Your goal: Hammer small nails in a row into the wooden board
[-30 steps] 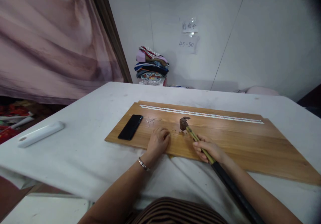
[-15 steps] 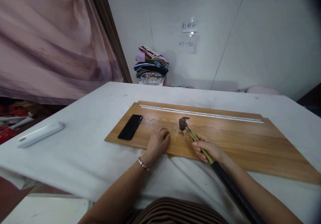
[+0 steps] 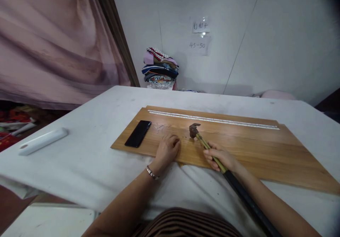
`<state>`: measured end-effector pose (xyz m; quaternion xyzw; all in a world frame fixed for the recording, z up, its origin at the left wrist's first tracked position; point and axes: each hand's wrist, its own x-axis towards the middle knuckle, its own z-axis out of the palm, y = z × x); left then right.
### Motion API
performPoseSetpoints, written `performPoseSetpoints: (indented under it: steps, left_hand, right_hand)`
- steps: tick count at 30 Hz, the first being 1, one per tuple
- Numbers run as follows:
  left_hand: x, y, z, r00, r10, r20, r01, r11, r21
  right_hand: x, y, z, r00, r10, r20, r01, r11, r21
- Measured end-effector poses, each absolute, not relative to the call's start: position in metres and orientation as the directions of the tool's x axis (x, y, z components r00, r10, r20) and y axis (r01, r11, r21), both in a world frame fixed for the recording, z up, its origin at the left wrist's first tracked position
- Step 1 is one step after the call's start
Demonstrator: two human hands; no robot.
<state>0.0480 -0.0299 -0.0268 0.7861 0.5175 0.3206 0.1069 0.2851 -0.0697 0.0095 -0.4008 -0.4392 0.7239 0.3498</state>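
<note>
My right hand (image 3: 219,157) is closed round the handle of a claw hammer (image 3: 204,143), which has a rusty brown head and a long handle, black at its lower end. The hammer's head is low over the wooden board (image 3: 252,152), close to several small dark marks or nail heads in the wood. Left of it, my left hand (image 3: 168,146) rests on the board near its front edge, fingers curled in. Nothing shows between them, though the palm is hidden. Just beyond that hand lie several loose nails (image 3: 158,127).
A black phone (image 3: 138,133) lies on the board's left end. Two white measuring strips (image 3: 212,119) run along its back. On the white-covered table (image 3: 87,123), a white plastic handle-like piece (image 3: 44,141) sits at the left. Folded clothes (image 3: 160,69) are stacked behind the table.
</note>
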Motion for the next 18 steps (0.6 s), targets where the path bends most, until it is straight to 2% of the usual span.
performPoseSetpoints:
  steps: [18]
  left_hand:
    - [0.0485, -0.0303, -0.0267, 0.256, 0.885, 0.389, 0.746, -0.437, 0.502]
  right_hand:
    - [0.2818, -0.0709, 0.0093, -0.439, 0.858, -0.266, -0.139, -0.357, -0.924]
